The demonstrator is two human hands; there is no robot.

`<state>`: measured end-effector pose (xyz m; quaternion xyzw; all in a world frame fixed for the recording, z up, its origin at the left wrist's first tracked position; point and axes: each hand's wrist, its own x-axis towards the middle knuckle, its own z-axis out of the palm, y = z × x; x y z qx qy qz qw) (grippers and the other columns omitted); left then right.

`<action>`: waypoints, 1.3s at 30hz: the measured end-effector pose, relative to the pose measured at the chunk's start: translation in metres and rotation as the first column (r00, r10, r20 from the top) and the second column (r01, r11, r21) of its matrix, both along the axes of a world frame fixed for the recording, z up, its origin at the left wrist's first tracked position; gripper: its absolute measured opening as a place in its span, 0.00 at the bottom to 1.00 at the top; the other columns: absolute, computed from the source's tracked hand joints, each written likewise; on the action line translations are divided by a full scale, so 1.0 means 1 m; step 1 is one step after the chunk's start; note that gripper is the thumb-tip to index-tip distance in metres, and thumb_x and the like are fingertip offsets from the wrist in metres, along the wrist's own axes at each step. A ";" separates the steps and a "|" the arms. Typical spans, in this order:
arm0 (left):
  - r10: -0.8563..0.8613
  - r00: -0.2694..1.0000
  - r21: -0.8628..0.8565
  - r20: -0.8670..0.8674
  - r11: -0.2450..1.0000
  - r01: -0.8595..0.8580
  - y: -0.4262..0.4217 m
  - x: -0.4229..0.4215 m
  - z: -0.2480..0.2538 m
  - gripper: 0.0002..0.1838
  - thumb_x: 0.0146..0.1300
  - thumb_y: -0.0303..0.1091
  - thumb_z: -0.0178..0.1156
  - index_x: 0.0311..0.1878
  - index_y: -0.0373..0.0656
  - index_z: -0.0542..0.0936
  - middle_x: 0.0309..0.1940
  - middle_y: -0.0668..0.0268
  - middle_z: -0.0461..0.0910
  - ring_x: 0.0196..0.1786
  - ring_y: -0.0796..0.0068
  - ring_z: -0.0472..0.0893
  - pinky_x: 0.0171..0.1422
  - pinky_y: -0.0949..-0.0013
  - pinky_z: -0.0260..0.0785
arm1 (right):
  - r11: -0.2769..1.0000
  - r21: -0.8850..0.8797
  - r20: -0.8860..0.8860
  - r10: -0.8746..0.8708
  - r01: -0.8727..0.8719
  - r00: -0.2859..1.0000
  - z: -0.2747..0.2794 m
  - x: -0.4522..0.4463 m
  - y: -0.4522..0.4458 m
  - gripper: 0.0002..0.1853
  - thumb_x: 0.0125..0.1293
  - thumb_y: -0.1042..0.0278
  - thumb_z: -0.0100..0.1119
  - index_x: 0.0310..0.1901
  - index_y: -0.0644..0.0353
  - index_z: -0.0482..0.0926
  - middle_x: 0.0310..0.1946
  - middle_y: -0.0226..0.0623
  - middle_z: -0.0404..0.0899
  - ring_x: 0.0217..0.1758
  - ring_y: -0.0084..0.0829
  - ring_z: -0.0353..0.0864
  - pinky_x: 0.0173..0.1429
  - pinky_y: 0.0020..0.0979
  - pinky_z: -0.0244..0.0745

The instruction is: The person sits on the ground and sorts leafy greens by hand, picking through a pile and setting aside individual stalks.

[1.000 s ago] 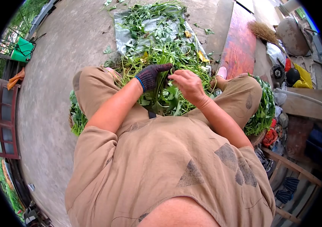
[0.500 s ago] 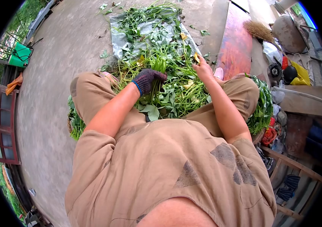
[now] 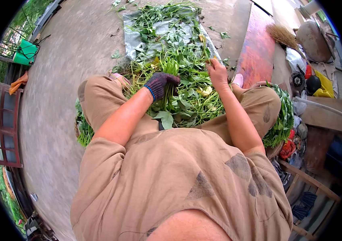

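My left hand (image 3: 161,85), in a dark knitted glove with a blue cuff, is closed around an upright bunch of green leafy stems (image 3: 170,67). Broad leaves hang from the bunch below my fist. To the right, my bare right hand (image 3: 218,75) pinches a thin leafy stem (image 3: 207,51) that points up and away, with yellowish leaf at its far end. Under both hands lies a heap of tangled green vines (image 3: 197,102) with a few yellow leaves. More cut greens spread over a grey plastic sheet (image 3: 131,34) ahead.
Baskets of greens (image 3: 280,116) stand beside my right knee and, partly hidden, beside my left (image 3: 84,128). A reddish board (image 3: 255,44) lies at the right, near a straw broom (image 3: 280,33). A wooden-framed window (image 3: 4,124) and a green container (image 3: 25,52) are at far left.
My right hand now shows a long stem extending away from it, where a yellow leaf was at its fingertips before. My left hand keeps its bunch. The whole view has shifted slightly.
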<state>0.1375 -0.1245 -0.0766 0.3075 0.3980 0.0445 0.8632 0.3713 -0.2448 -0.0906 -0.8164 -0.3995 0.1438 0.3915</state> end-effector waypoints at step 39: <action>-0.130 0.979 0.151 0.158 0.983 0.106 -0.036 0.016 0.038 0.07 0.53 0.24 0.64 0.34 0.30 0.83 0.27 0.56 0.83 0.22 0.64 0.81 0.29 0.65 0.77 | 0.975 0.039 -0.013 0.220 -0.219 0.975 0.068 -0.046 0.031 0.18 0.54 0.74 0.62 0.48 0.52 0.81 0.26 0.34 0.78 0.30 0.30 0.78 0.38 0.32 0.72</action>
